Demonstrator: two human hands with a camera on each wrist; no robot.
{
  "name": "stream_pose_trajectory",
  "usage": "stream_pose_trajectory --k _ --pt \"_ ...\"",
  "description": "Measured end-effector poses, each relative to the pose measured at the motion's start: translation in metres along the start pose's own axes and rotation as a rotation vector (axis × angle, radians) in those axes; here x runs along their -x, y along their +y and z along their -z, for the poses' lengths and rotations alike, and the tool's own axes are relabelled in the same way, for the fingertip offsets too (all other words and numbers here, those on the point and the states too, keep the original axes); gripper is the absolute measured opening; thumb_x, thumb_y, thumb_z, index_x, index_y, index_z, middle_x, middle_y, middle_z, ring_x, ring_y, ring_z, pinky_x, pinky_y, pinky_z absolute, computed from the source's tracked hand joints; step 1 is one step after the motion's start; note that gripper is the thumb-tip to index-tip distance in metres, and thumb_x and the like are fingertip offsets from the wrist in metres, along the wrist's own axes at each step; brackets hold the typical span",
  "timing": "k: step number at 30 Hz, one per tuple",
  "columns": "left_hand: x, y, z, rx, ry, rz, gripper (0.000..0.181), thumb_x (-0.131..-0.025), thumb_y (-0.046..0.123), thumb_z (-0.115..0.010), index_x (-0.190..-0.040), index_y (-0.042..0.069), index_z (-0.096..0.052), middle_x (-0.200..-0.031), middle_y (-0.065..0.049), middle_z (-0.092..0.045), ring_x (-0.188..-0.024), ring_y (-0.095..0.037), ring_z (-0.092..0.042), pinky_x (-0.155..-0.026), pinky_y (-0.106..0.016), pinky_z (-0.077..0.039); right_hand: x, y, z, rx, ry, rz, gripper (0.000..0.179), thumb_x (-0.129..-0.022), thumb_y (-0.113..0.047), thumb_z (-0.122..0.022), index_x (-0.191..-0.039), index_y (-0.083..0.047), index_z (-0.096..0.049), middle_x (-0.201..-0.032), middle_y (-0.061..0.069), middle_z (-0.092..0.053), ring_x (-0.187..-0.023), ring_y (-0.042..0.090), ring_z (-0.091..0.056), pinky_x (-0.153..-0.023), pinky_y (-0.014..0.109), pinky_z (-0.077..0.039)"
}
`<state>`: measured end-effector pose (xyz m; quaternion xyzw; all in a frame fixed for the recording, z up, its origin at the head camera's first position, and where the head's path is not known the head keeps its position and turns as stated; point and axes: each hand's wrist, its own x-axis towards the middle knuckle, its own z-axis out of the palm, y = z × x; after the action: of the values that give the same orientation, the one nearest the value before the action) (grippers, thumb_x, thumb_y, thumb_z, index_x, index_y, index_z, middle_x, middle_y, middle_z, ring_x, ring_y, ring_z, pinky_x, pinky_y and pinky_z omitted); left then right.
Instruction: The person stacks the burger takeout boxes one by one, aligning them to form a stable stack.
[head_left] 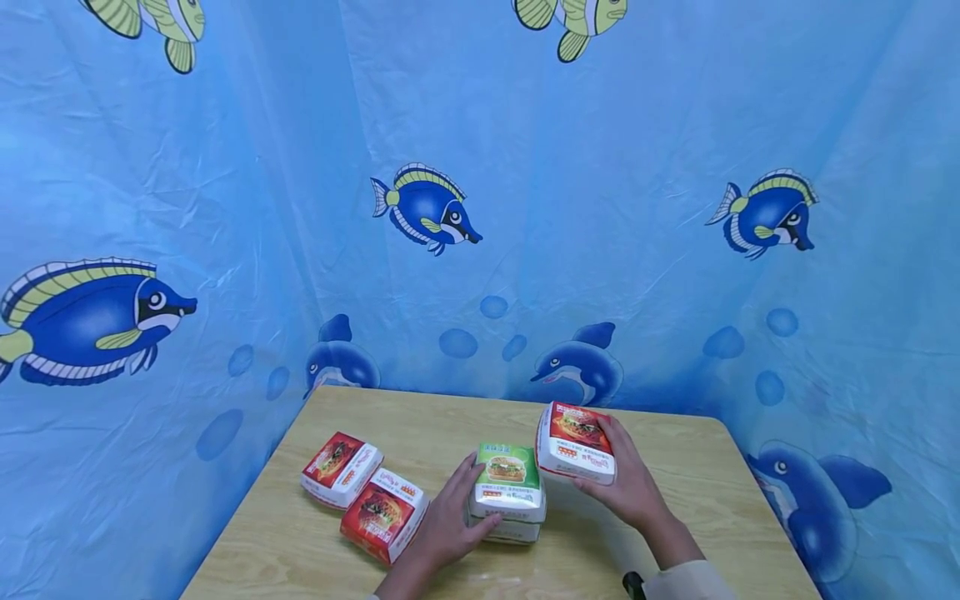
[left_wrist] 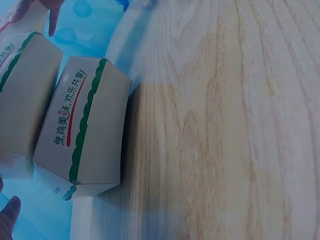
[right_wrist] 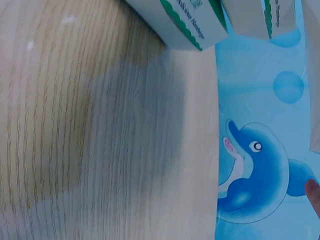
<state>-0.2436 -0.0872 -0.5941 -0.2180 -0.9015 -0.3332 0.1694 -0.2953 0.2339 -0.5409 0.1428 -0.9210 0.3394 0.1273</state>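
Observation:
Two burger boxes stand stacked near the table's middle: a green-topped burger box point(head_left: 508, 477) above a lower burger box point(head_left: 513, 532), whose top is hidden. My left hand point(head_left: 448, 525) holds the upper one from the left, thumb at its front and fingers along its far side. In the left wrist view the lower box point(left_wrist: 85, 125) shows white sides with a green scalloped edge. To the right of the stack, my right hand point(head_left: 632, 482) grips a red-topped burger box point(head_left: 577, 443), raised and tilted above the table. In the right wrist view only one fingertip point(right_wrist: 313, 194) shows.
Two more red-topped boxes lie on the wooden table point(head_left: 675, 467) left of the stack: one farther back point(head_left: 341, 469), the other nearer point(head_left: 384, 515), close to my left forearm. A blue curtain point(head_left: 480, 125) with printed fish and dolphins hangs behind and beside the table.

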Motion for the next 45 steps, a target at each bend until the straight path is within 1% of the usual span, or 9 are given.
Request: stream_pose_trajectory --k 3,8,15,18,22,27,36,42,45 --pt "0.001 0.0 0.0 -0.001 0.004 0.006 0.078 -0.088 0.061 -0.06 -0.151 0.024 -0.033 -0.158 -0.006 -0.026 -0.133 -0.03 -0.042 -0.097 -0.05 -0.046 0.001 -0.006 -0.001 0.004 0.006 0.018 0.112 -0.069 -0.068 -0.075 -0.156 -0.025 -0.019 -0.158 0.014 -0.019 -0.136 0.043 -0.029 -0.09 0.072 -0.038" --pt "0.002 0.0 -0.001 -0.006 0.024 -0.014 0.077 -0.089 0.06 -0.06 -0.151 0.023 -0.033 -0.158 -0.002 -0.025 -0.133 -0.03 -0.043 -0.095 -0.05 -0.047 0.004 -0.016 -0.002 0.008 0.004 0.037 0.111 -0.069 -0.07 -0.073 -0.156 -0.027 -0.02 -0.158 0.015 -0.019 -0.137 0.043 -0.027 -0.091 0.072 -0.037" --pt "0.004 -0.002 -0.002 -0.008 0.059 -0.046 0.079 -0.088 0.058 -0.063 -0.151 0.021 -0.034 -0.157 -0.005 -0.028 -0.133 -0.028 -0.043 -0.094 -0.048 -0.048 0.006 -0.025 -0.005 0.012 -0.009 0.051 0.11 -0.069 -0.071 -0.072 -0.156 -0.026 -0.021 -0.158 0.014 -0.02 -0.138 0.042 -0.026 -0.092 0.071 -0.037" --pt "0.005 -0.002 -0.003 -0.015 0.07 -0.054 0.08 -0.088 0.057 -0.063 -0.151 0.018 -0.034 -0.157 -0.005 -0.028 -0.133 -0.029 -0.043 -0.095 -0.049 -0.047 0.006 -0.029 -0.007 0.033 -0.016 0.049 0.111 -0.069 -0.073 -0.071 -0.156 -0.026 -0.02 -0.158 0.014 -0.019 -0.138 0.042 -0.026 -0.092 0.07 -0.038" --pt "0.004 -0.002 -0.003 -0.017 0.069 -0.045 0.082 -0.088 0.057 -0.062 -0.152 0.015 -0.033 -0.158 -0.005 -0.027 -0.134 -0.031 -0.04 -0.098 -0.051 -0.045 0.006 -0.035 -0.009 0.052 -0.013 0.047 0.112 -0.068 -0.075 -0.07 -0.156 -0.025 -0.021 -0.159 0.013 -0.018 -0.139 0.041 -0.025 -0.093 0.069 -0.038" --pt "0.003 0.001 -0.001 -0.013 0.064 -0.022 0.083 -0.089 0.058 -0.061 -0.152 0.013 -0.032 -0.158 -0.002 -0.026 -0.137 -0.028 -0.037 -0.101 -0.05 -0.041 0.007 -0.042 -0.013 0.06 -0.014 0.051 0.112 -0.068 -0.074 -0.07 -0.156 -0.024 -0.022 -0.158 0.014 -0.019 -0.139 0.042 -0.026 -0.091 0.069 -0.04" --pt "-0.005 0.009 0.006 -0.028 0.097 -0.046 0.082 -0.089 0.057 -0.061 -0.151 0.011 -0.033 -0.157 -0.004 -0.029 -0.136 -0.028 -0.038 -0.101 -0.049 -0.042 0.006 -0.051 -0.016 0.045 -0.003 0.079 0.112 -0.067 -0.07 -0.074 -0.155 -0.024 -0.024 -0.158 0.013 -0.02 -0.138 0.04 -0.028 -0.091 0.068 -0.041" --pt "-0.006 0.01 0.007 -0.001 0.069 -0.013 0.083 -0.089 0.06 -0.059 -0.153 0.015 -0.03 -0.158 -0.001 -0.027 -0.136 -0.028 -0.038 -0.1 -0.05 -0.043 0.007 -0.058 -0.018 0.034 -0.028 0.076 0.112 -0.067 -0.074 -0.071 -0.155 -0.025 -0.024 -0.16 0.009 -0.017 -0.139 0.039 -0.027 -0.093 0.067 -0.04" --pt "-0.006 0.011 0.007 0.004 0.077 -0.024 0.083 -0.089 0.059 -0.06 -0.153 0.016 -0.029 -0.157 -0.002 -0.028 -0.136 -0.029 -0.038 -0.1 -0.05 -0.043 0.009 -0.061 -0.019 0.027 -0.022 0.086 0.111 -0.067 -0.073 -0.072 -0.155 -0.023 -0.025 -0.159 0.01 -0.019 -0.138 0.039 -0.029 -0.092 0.067 -0.041"
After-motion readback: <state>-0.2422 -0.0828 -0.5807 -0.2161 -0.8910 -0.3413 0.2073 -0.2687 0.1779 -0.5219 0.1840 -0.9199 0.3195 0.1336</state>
